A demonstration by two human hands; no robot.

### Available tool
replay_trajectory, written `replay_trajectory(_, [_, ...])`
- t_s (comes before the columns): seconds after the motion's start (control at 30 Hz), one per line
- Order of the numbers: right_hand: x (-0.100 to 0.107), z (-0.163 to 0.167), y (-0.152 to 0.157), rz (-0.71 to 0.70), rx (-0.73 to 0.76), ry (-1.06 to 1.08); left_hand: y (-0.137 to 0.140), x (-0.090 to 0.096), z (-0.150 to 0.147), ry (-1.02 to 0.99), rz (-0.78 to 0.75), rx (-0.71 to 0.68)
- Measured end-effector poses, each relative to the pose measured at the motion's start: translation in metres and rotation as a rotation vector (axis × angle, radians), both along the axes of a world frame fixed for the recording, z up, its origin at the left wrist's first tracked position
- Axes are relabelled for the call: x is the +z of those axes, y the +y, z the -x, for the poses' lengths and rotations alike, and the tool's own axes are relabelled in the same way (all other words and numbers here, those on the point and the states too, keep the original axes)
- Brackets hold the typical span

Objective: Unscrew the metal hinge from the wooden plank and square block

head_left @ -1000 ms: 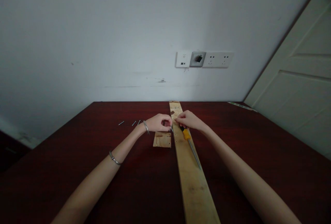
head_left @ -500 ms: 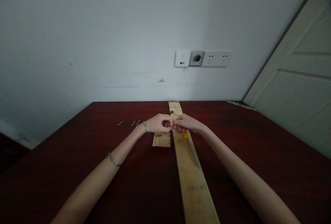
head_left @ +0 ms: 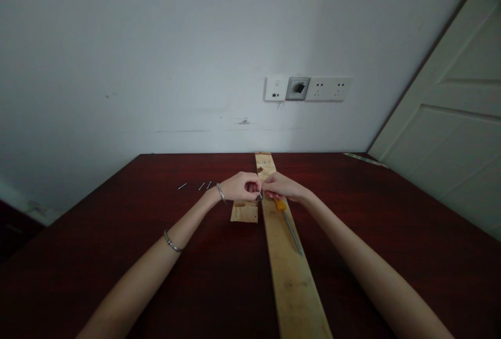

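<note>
My left hand (head_left: pixel 243 186) is closed in a pinch over a short wooden piece (head_left: pixel 245 212), with a small metal screw (head_left: pixel 260 196) showing at its fingertips. Just right of it, above a long wooden plank (head_left: pixel 295 276), the fingers of my right hand (head_left: pixel 287 186) are pinched together close to that screw. Whatever they grip is too small to make out. A screwdriver (head_left: pixel 288 224) with an orange handle slants over the plank, its handle end hidden under my right hand; whether the fingers touch it I cannot tell.
Three loose screws (head_left: pixel 201 186) lie on the dark red table (head_left: pixel 188 287), left of my left hand. The plank's far end reaches the white wall (head_left: pixel 195 67), where sockets (head_left: pixel 327 89) are mounted. A thin strip (head_left: pixel 364 160) lies at the back right, near a pale door (head_left: pixel 457 119).
My right fingertips have shifted slightly to the right, and more of the screw shows below my left fingertips. The plank, short piece and loose screws stay put.
</note>
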State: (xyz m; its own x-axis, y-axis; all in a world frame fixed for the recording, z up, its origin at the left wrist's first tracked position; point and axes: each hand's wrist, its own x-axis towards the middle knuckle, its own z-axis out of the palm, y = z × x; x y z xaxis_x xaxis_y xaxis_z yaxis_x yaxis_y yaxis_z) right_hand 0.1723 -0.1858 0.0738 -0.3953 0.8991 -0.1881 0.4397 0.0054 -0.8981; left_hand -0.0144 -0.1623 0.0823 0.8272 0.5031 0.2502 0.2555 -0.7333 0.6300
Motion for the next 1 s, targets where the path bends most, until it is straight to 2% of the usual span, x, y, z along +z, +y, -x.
replay_trajectory(0.3, [0.008, 0.000, -0.003, -0.019, 0.005, -0.032, -0.002, 0.006, 0.003, -0.028, 0.015, 0.023])
replay_trajectory(0.5, [0.008, -0.001, -0.002, -0.063, -0.004, -0.073, 0.003, 0.026, 0.020, -0.017, -0.028, 0.078])
replay_trajectory(0.6, [0.013, -0.001, -0.004, -0.089, -0.006, -0.083, 0.013, 0.042, 0.046, 0.026, -0.053, 0.187])
replay_trajectory(0.7, [0.017, 0.000, -0.007, -0.116, -0.003, -0.079, 0.026, 0.054, 0.080, 0.029, 0.011, 0.330])
replay_trajectory(0.77, [0.019, 0.001, -0.008, -0.137, -0.003, -0.073, 0.035, 0.055, 0.105, 0.010, 0.072, 0.424])
replay_trajectory(0.87, [0.019, 0.002, -0.009, -0.167, -0.005, -0.061, 0.048, 0.045, 0.141, 0.034, 0.105, 0.499])
replay_trajectory(1.0, [0.018, 0.005, -0.009, -0.192, -0.008, -0.041, 0.057, 0.018, 0.179, 0.133, 0.214, 0.556])
